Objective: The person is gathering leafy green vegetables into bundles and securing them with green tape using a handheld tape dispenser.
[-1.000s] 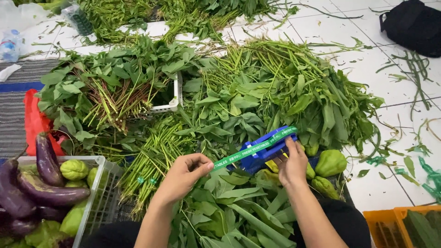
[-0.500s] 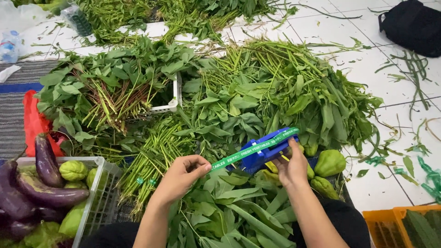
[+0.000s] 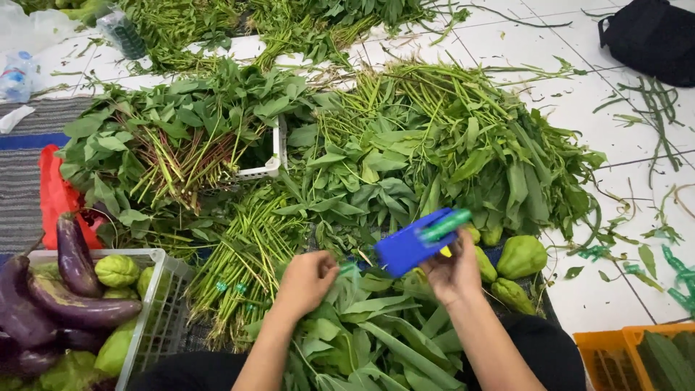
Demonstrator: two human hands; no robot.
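a blue tape dispenser [image 3: 407, 246], now swung blurred above the leafy bundle [image 3: 362, 340] on the floor, is clasped in the right hand [image 3: 452, 271], while the green tape end, shorter than before, is pinched in the closed left hand [image 3: 308, 281].

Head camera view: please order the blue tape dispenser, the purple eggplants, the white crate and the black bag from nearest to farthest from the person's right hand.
From the right hand:
1. Blue tape dispenser: held in that hand.
2. White crate: upper left, among the leafy greens.
3. Black bag: top right corner, on the tiled floor.
4. Purple eggplants: far left, in the wire basket.
The bag and the eggplants are close to call.
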